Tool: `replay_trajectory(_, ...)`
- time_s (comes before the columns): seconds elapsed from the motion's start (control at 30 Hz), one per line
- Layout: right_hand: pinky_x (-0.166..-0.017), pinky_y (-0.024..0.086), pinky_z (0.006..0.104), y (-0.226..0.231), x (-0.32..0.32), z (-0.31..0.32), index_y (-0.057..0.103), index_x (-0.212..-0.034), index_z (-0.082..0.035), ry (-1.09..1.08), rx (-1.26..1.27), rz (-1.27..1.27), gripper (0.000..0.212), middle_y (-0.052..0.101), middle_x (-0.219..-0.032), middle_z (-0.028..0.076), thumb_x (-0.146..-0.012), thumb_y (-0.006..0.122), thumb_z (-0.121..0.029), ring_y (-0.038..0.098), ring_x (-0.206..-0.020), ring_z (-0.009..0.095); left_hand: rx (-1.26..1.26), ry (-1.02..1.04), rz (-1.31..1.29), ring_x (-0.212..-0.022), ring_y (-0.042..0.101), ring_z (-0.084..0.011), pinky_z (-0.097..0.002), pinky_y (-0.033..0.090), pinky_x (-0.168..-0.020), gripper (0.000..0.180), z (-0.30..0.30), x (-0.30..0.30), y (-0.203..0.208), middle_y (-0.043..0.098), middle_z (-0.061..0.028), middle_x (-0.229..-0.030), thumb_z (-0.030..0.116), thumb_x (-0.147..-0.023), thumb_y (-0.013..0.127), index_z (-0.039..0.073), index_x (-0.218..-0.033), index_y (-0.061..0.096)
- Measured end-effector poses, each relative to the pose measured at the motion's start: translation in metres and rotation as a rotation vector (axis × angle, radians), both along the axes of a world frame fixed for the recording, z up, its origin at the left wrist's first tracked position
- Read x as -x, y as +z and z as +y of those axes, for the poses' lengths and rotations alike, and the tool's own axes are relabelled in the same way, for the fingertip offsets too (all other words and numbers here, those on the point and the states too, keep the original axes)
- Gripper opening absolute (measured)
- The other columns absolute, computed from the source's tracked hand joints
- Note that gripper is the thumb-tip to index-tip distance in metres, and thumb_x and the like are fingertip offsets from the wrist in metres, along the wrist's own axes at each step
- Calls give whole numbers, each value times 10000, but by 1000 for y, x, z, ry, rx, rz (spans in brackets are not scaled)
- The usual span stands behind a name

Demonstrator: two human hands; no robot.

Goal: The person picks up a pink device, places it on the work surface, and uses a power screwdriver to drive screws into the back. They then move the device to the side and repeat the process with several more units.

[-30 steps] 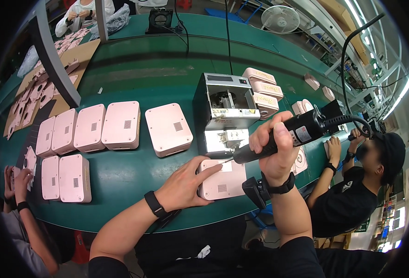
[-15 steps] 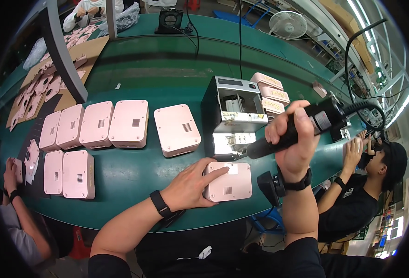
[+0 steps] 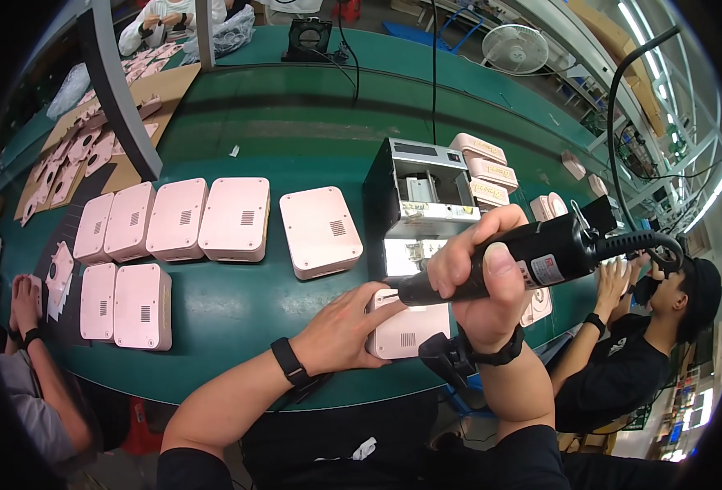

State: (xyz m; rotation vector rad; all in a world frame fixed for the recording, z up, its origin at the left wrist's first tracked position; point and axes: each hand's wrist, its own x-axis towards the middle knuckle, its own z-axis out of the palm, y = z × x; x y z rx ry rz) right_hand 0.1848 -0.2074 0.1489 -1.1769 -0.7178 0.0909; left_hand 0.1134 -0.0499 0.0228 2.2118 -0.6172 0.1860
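Observation:
Under my left hand [image 3: 338,328] lies a pale pink plastic box [image 3: 406,333] with a slotted vent and corner holes. The fingers and thumb of that hand hold its left end against the table. A black corded electric screwdriver [image 3: 524,263] is wrapped in my right hand [image 3: 485,306], its thin bit reaching the box's far left corner. Whether the bit sits in the corner hole is too small to tell. The right wrist and the tool cover the box's right part. Just beyond stands a black and silver screw feeder [image 3: 426,214].
Several similar pink boxes [image 3: 234,219] stand to the left, one closer [image 3: 320,233]. More pink parts [image 3: 490,170] lie right of the feeder. Pink plates [image 3: 83,151] rest on cardboard at far left. Co-workers sit at both sides; one [image 3: 622,343] is close on the right.
My right hand has brought the screwdriver left and down, so its bit now reaches the box's far left corner. My left hand still holds the box.

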Motion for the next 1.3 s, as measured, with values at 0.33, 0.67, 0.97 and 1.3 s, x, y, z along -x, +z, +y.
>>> replay_trajectory(0.33, -535, 446, 334, 4, 1, 3, 403, -1048, -74, 21, 21, 25, 318, 515, -677, 83, -939, 600, -299, 481, -531, 166, 2, 4, 0, -1167, 545, -379, -453, 477, -984, 795, 1, -2, -3, 451, -168, -1326, 264, -619, 876, 153, -1329, 537)
replay_trajectory(0.67, -519, 436, 329, -8, -2, 5, 412, -1017, -78, 29, -9, 41, 315, 511, -676, 79, -929, 614, -303, 475, -529, 165, 32, 9, -19, -1148, 549, -393, -464, 471, -981, 770, 0, -3, -5, 459, -171, -1317, 254, -607, 879, 144, -1296, 554)
replay_trajectory(0.97, -530, 435, 334, -5, -4, 4, 433, -1029, -82, -45, 7, 37, 253, 496, -663, 68, -946, 564, -281, 472, -526, 162, 7, 7, -26, -1150, 548, -391, -462, 471, -983, 824, 0, -5, -3, 465, -170, -1311, 235, -602, 880, 159, -1348, 538)
replay_trajectory(1.3, -528, 426, 327, 23, -28, -25, 463, -1033, -72, -314, 16, -108, 176, 501, -658, 60, -979, 500, -236, 469, -510, 156, 8, 3, 13, -1193, 539, -376, -457, 467, -994, 861, -1, 1, -1, 479, -166, -1334, 295, -609, 888, 181, -1388, 537)
